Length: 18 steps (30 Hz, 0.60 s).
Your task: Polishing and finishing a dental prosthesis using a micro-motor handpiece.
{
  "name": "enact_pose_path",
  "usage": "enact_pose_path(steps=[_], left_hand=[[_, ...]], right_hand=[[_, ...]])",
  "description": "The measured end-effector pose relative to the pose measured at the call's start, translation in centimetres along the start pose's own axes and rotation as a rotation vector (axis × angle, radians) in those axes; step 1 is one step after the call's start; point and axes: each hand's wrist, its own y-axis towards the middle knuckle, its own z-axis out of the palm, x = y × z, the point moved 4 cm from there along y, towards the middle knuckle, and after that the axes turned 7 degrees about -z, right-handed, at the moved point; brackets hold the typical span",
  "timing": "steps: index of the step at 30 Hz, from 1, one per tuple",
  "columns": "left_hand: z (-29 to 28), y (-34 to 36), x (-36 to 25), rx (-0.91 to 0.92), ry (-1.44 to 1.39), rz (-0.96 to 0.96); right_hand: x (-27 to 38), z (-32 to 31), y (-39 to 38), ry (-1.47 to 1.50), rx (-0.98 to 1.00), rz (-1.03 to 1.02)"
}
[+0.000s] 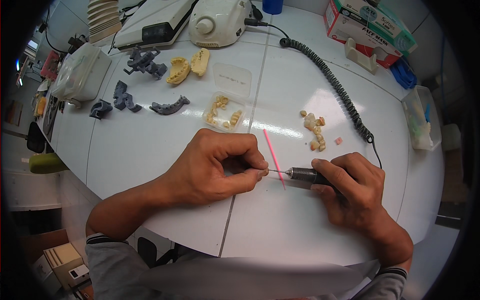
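Observation:
My right hand (350, 187) grips a dark micromotor handpiece (305, 174) whose thin bur reaches leftward. My left hand (225, 170) is closed in a pinch at the bur's tip, around a small piece too hidden to name. A thin pink stick (270, 145) lies on the white table (260, 225) beneath the bur. Tooth-coloured crown pieces (315, 131) lie behind my right hand, beside a small pink block (338, 141). A clear box (223, 113) of tooth pieces sits open behind my left hand.
Grey dental models (145, 65) and yellow casts (178, 70) stand at back left. A motor unit (215, 25) feeds a coiled cord (330, 75). Plastic containers (80, 75) sit left and right (420, 120) of the work area; a mask box (360, 37) is at back right.

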Motion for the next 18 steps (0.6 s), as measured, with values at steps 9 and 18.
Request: enact_pose_path(steps=[9, 18], left_hand=[[-0.07, -0.02, 0.1, -0.004, 0.021, -0.001], [-0.08, -0.01, -0.01, -0.006, 0.037, 0.022]], right_hand=[[-0.03, 0.02, -0.01, -0.001, 0.002, -0.006], [0.0, 0.0, 0.0, -0.002, 0.009, -0.005]])
